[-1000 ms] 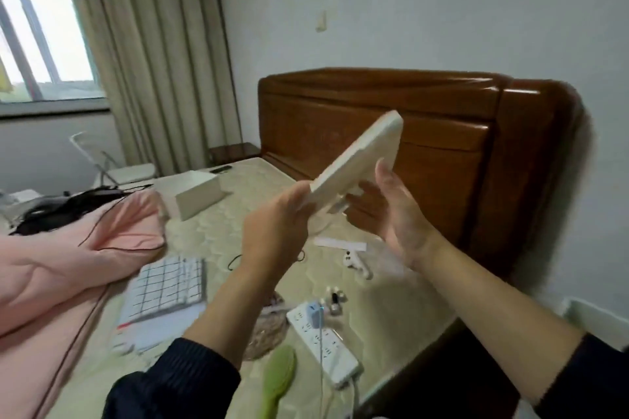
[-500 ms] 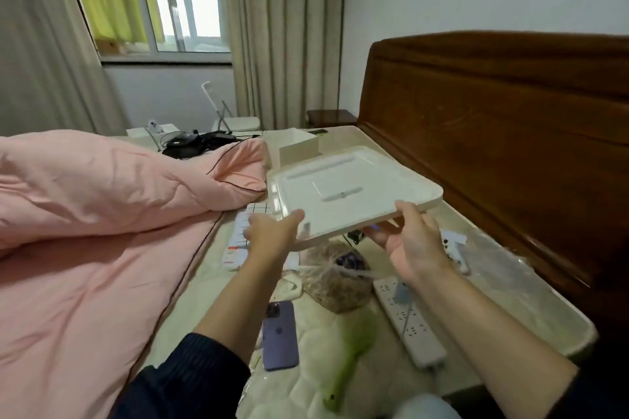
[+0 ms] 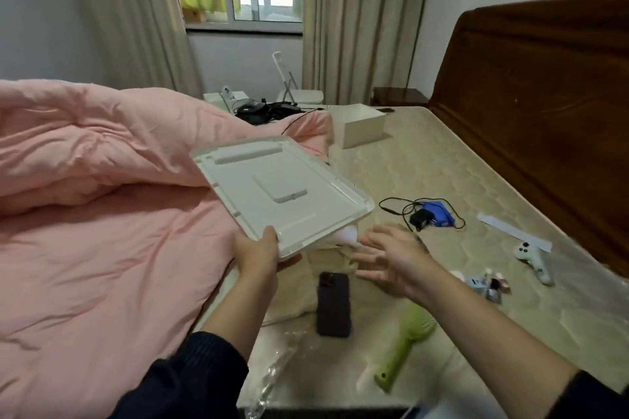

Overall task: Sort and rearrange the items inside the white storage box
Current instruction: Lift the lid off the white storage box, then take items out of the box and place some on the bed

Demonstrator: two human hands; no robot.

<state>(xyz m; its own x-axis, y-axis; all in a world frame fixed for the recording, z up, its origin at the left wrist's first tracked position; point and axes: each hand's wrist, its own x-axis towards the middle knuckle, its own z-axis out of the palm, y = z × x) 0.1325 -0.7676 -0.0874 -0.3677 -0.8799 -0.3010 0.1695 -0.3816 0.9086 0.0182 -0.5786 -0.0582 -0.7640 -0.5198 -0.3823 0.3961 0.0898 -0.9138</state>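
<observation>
Your left hand [image 3: 257, 253] grips the corner of the white lid [image 3: 280, 194]. Your right hand [image 3: 391, 260] is spread wide, holding nothing.

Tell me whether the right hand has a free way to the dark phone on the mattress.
Probably yes. The right hand is open and holds nothing, just above and right of the phone, which lies flat and uncovered. The lid in the left hand sits higher, off to the side.

You can read no text, label, brand or number anywhere here; any printing on the small bottles [image 3: 494, 286] is too blurred.
</observation>
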